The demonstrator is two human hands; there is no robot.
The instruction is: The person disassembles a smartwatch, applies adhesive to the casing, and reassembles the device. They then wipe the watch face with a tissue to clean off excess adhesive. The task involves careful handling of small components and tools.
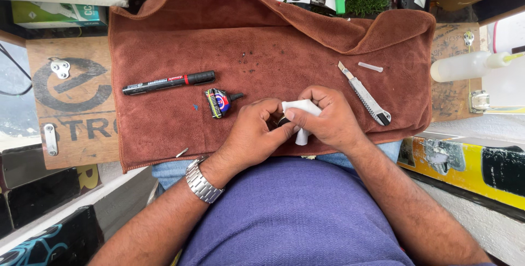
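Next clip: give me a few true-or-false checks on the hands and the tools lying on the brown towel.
1. Both hands pinch a small white cloth. True.
2. The black marker pen is uncapped. False: its cap is on.
3. The grey utility knife lies beside the right hand. True.
4. The left hand grips the knife. False: it meets the cloth.
5. A metal wristwatch sits on the left wrist. True.

Both hands, left hand (256,129) and right hand (325,119), pinch a white tissue (299,107) over a brown towel (262,53).
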